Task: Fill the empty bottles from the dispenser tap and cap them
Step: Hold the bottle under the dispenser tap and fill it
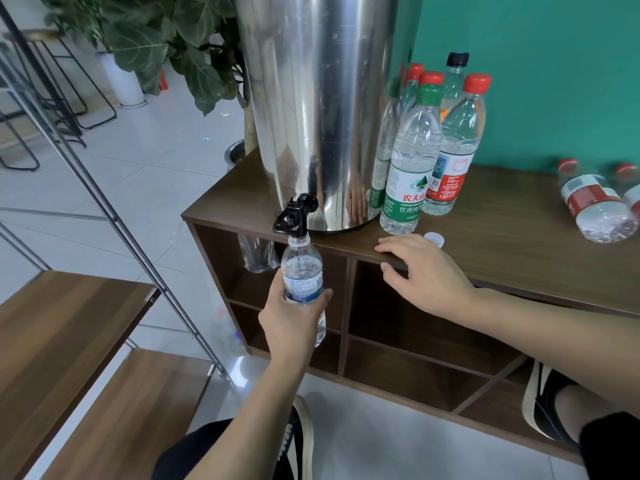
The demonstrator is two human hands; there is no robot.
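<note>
My left hand (289,322) grips a small clear bottle with a blue label (302,271) and holds it upright with its open neck right under the black tap (294,216) of the steel dispenser (315,109). My right hand (424,271) rests on the front edge of the wooden cabinet top (502,237), fingers relaxed and holding nothing. A white cap (434,239) lies on the top just behind its fingers.
Several capped bottles (433,140) stand to the right of the dispenser, and two red-labelled bottles (595,202) lie on their sides at the far right. Open cubbies (408,327) lie below the top. A wooden bench (52,334) and metal frame stand at left.
</note>
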